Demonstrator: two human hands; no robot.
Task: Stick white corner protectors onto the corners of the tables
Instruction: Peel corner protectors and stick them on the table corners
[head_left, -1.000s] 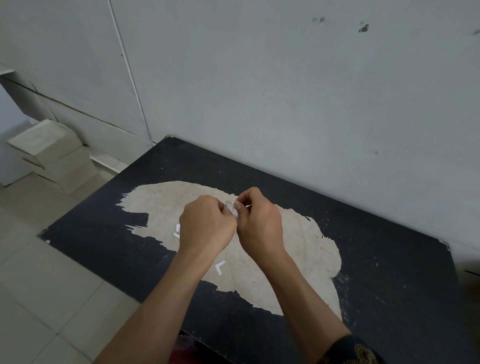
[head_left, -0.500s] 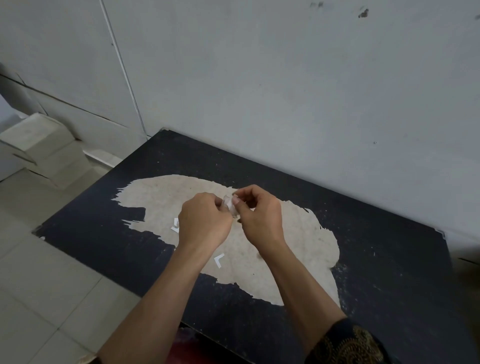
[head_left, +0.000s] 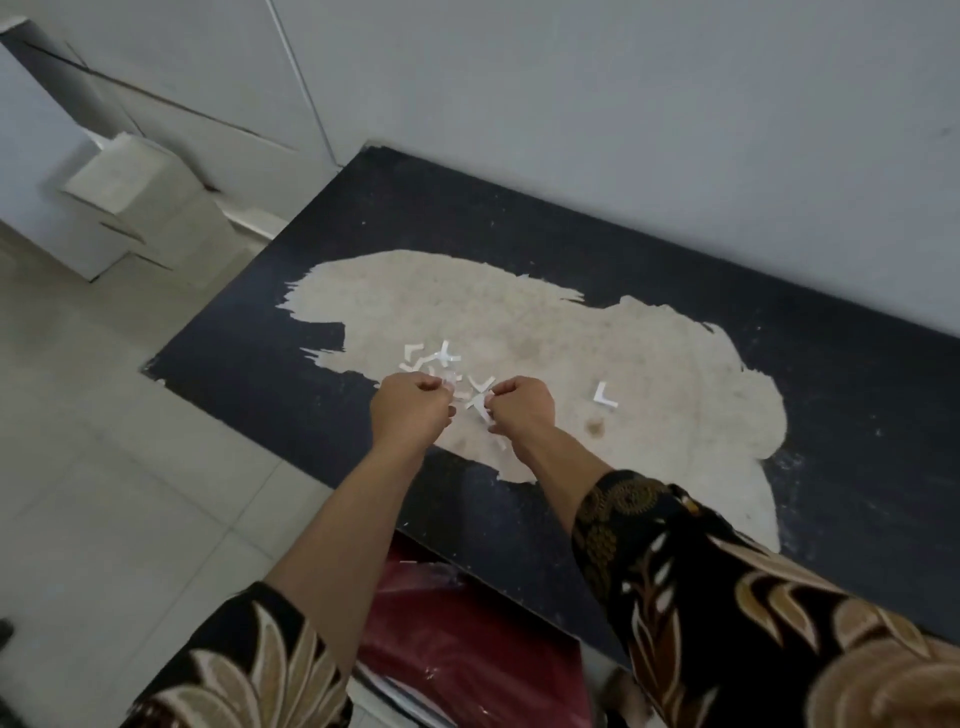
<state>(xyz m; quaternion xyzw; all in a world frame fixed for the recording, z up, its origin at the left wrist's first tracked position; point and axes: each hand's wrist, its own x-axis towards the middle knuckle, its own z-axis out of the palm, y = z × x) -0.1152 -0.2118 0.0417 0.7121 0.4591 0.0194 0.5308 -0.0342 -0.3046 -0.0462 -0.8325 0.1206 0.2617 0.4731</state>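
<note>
The corner protector (head_left: 451, 383) is a small pale piece, blurred, pinched at the fingertips of the left hand (head_left: 410, 410) just above the tabletop. Close beside it the right hand (head_left: 522, 410) pinches a thin white strip (head_left: 479, 404) with curled fingers. The two hands sit near each other with a narrow gap between them, each clamped on its own piece.

Just beyond the left hand lies a loose cluster of white L-shaped pieces (head_left: 428, 357), and one more L-shaped piece (head_left: 603, 401) lies alone to the right. All of them rest on the worn pale patch (head_left: 519, 312) in the middle of the dark table (head_left: 857, 415), which stands against a grey wall (head_left: 623, 130). Cardboard boxes (head_left: 130, 197) sit on the tiled floor to the left.

The step in hand looks like preparation: separating the backing from the adhesive, though the blur prevents certainty. No protector is seen on the near left corner (head_left: 150, 366). The next move likely calls for carrying the prepared piece to a corner, aligning it with both edges, and pressing it firmly.
</note>
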